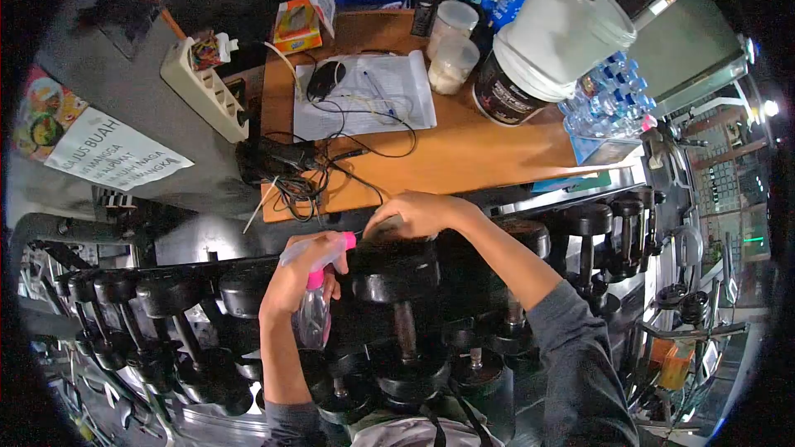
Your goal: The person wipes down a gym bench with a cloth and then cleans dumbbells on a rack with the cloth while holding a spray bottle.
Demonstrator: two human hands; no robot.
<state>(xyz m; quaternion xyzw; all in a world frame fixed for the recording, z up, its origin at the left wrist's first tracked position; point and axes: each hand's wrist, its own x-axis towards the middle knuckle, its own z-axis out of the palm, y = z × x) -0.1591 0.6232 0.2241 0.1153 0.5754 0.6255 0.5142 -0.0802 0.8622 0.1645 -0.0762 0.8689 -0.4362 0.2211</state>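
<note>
My left hand [300, 269] is closed around a clear spray bottle [315, 319] with a pink collar and nozzle, its spray head pointing right toward a large black dumbbell [396, 281]. The bottle hangs roughly upright, and little or no liquid can be made out in it. At the dumbbell's upper end, my right hand [411, 213] bends down with its fingers curled. A greyish patch shows beneath that palm, but I cannot tell whether it is a cloth or the dumbbell's end face. That dumbbell stands in a row on a rack.
More dumbbells [170, 294] line both sides. Behind the rack, a wooden desk [464, 157] carries tangled black cables [298, 186], papers [364, 99], two lidded jars [454, 64], a white bucket [555, 29] and several water bottles [613, 95]. A power strip [203, 91] is at the left.
</note>
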